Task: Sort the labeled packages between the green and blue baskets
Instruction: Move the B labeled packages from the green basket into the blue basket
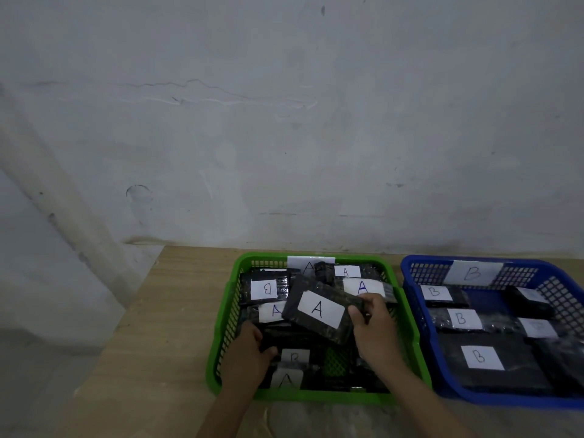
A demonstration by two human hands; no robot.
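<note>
A green basket [222, 327] tagged A holds several black packages with white labels, mostly A, plus a package labelled B [264, 289] at its back left and another B package [294, 356] near the front. My right hand [373, 327] grips the right end of a black package labelled A [319, 309], tilted above the pile. My left hand [251, 352] is inside the basket's left front, fingers closed on the edge of a dark package [290, 339] beneath. The blue basket [420, 314] on the right, tagged B, holds several B packages.
Both baskets stand side by side on a light wooden table [158, 343], close to a grey wall [284, 121]. The table's left edge runs diagonally at the left. Bare tabletop lies left of the green basket.
</note>
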